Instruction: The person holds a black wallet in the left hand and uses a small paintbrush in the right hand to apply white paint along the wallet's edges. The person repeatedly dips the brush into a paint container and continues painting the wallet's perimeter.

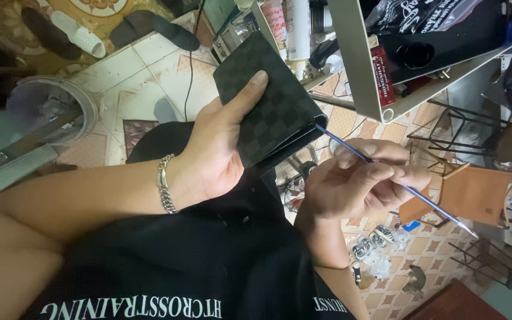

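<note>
My left hand (217, 148) grips a dark checkered wallet (265, 98), thumb laid across its face, with a silver chain bracelet (166, 184) on the wrist. My right hand (360, 178) pinches a thin blue brush (398, 181). The brush tip touches the wallet's lower right edge, and its pointed handle end sticks out down to the right. Both hands hover above my lap, which is covered by a black shirt (208, 261).
A metal shelf frame (362, 71) with a black bag and bottles hangs at the upper right. Sandals (78, 32) lie on the tiled floor at upper left, beside a clear round container (51, 109). A small wooden chair (475, 189) and several small items stand at right.
</note>
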